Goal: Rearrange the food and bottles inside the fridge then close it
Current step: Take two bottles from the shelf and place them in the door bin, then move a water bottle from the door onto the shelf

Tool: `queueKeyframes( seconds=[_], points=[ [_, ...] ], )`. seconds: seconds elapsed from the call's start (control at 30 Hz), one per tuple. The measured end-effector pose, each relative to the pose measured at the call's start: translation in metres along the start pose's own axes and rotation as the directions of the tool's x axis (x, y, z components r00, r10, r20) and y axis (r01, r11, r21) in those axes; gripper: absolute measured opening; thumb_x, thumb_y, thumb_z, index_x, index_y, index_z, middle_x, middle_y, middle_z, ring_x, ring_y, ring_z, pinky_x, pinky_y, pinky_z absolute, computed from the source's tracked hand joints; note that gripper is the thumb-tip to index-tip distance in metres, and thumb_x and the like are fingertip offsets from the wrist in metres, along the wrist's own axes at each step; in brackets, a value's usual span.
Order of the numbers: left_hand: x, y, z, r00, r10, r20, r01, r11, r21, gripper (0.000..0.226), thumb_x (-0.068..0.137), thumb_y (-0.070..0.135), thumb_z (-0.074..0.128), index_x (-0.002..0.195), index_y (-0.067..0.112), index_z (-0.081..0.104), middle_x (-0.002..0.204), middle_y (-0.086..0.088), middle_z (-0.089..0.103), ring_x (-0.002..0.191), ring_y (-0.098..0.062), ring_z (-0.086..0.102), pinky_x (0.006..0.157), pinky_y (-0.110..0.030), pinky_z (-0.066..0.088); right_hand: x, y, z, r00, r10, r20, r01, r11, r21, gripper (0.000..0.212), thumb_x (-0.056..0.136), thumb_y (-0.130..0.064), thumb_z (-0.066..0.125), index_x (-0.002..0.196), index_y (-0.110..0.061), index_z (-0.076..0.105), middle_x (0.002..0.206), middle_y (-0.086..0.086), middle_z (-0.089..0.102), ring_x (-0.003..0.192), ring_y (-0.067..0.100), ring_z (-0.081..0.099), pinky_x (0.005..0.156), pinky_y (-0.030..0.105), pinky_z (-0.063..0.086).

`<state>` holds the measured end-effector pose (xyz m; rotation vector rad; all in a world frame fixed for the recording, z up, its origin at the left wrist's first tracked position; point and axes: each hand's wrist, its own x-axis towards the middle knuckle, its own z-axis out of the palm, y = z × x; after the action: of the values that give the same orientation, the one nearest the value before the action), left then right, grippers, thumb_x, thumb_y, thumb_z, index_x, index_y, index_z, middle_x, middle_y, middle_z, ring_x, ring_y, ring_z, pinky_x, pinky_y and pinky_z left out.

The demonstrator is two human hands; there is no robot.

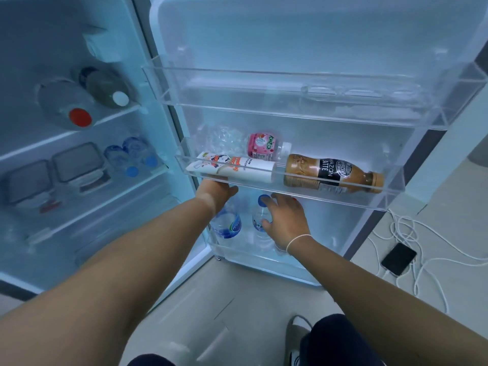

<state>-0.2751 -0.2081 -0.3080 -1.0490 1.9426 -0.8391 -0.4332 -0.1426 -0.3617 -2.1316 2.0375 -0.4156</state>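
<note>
1. Head view: the fridge door [317,35] stands open, with two clear door bins [290,112] visible above.
2. The middle bin holds one latte bottle [332,174], one pink bottle [264,145] and one tube [232,169], all lying flat.
3. The bottom bin holds two water bottles [227,223].
4. The right hand [286,220] grips the right one.
5. The left hand [215,191] reaches under the middle bin; its finger state cannot be told.

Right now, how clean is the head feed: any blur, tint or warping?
Head view: blue cast throughout; interior shelves soft, containers blurred; door bins bow from wide-angle warp; latte bottle label sharp; hands fairly crisp.
</note>
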Motion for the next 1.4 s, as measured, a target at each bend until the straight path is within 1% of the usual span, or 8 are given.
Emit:
queueKeyframes(
  seconds=[0.1,0.17,0.23,0.43,0.8,1.07,1.23,1.4],
  points=[
    [-0.009,0.000,-0.006,0.998,0.035,0.049,-0.035,0.999,-0.007,0.069,0.089,0.023,0.053,0.148,0.011,0.019,0.151,-0.014,0.034,0.140,-0.037,0.032,0.114,-0.050,0.025,0.003,0.002,0.004,0.997,-0.039,0.061,0.044,0.994,-0.096,0.050,0.087,-0.033,0.054,0.134,-0.024,0.042,0.142,0.005,0.043,0.131,0.032,0.036,0.114,0.038,0.023],
    [-0.014,0.003,-0.005,0.995,0.036,0.091,-0.032,0.998,-0.045,0.068,0.081,0.026,0.061,0.139,0.009,0.030,0.130,-0.010,0.053,0.120,-0.031,0.054,0.099,-0.043,0.045,0.004,0.002,0.006,0.995,-0.045,0.094,0.059,0.988,-0.141,0.052,0.087,-0.033,0.053,0.137,-0.023,0.039,0.143,0.006,0.041,0.131,0.032,0.035,0.114,0.039,0.022],
    [-0.019,0.005,-0.001,0.993,0.012,0.121,0.014,0.977,-0.213,0.070,0.072,0.029,0.069,0.130,0.008,0.037,0.116,-0.008,0.060,0.104,-0.027,0.063,0.084,-0.036,0.053,0.002,0.003,0.007,0.991,-0.055,0.125,0.077,0.980,-0.184,0.054,0.089,-0.033,0.051,0.139,-0.022,0.036,0.143,0.007,0.040,0.131,0.032,0.034,0.114,0.041,0.021],
    [-0.050,-0.005,0.009,0.985,-0.089,0.149,0.153,0.848,-0.508,0.068,0.068,0.049,0.071,0.120,0.011,0.047,0.111,-0.006,0.065,0.099,-0.027,0.067,0.067,-0.027,0.043,-0.004,-0.002,0.005,0.984,-0.045,0.172,0.082,0.973,-0.218,0.053,0.090,-0.032,0.050,0.139,-0.021,0.036,0.145,0.008,0.039,0.133,0.031,0.032,0.113,0.045,0.023],
    [-0.155,-0.049,0.057,0.900,-0.256,0.353,0.436,0.559,-0.706,0.091,0.062,0.068,0.067,0.133,0.017,0.043,0.133,-0.005,0.057,0.122,-0.027,0.055,0.095,-0.034,0.046,-0.035,-0.070,0.002,0.972,-0.070,0.226,0.067,0.998,0.020,0.051,0.091,-0.030,0.049,0.140,-0.019,0.038,0.145,0.009,0.038,0.134,0.030,0.036,0.110,0.040,0.033],
    [-0.248,-0.058,0.102,0.804,-0.317,0.503,0.592,0.344,-0.729,0.085,0.063,0.071,0.064,0.127,0.016,0.049,0.132,-0.004,0.058,0.118,-0.025,0.056,0.094,-0.035,0.045,-0.056,-0.127,-0.003,0.953,-0.184,0.240,0.182,0.983,0.028,0.050,0.090,-0.028,0.048,0.138,-0.017,0.039,0.137,0.009,0.044,0.126,0.030,0.043,0.105,0.038,0.037],
    [-0.299,-0.060,0.129,0.713,-0.337,0.616,0.652,-0.008,-0.759,0.088,0.060,0.067,0.067,0.130,0.016,0.050,0.130,0.001,0.057,0.099,-0.023,0.063,0.076,-0.034,0.060,-0.045,-0.156,-0.025,0.923,-0.373,0.092,0.381,0.921,-0.085,0.051,0.089,-0.026,0.047,0.138,-0.016,0.039,0.137,0.009,0.043,0.129,0.029,0.039,0.110,0.038,0.029],
    [-0.322,-0.067,0.138,0.652,-0.355,0.670,0.569,-0.355,-0.742,0.066,0.069,0.052,0.071,0.117,0.012,0.052,0.109,-0.003,0.055,0.078,-0.018,0.058,0.051,-0.028,0.055,-0.021,-0.166,-0.052,0.862,-0.505,-0.054,0.487,0.852,-0.194,0.049,0.084,-0.015,0.052,0.131,-0.006,0.048,0.131,0.018,0.050,0.124,0.036,0.043,0.110,0.044,0.030]
  ],
)
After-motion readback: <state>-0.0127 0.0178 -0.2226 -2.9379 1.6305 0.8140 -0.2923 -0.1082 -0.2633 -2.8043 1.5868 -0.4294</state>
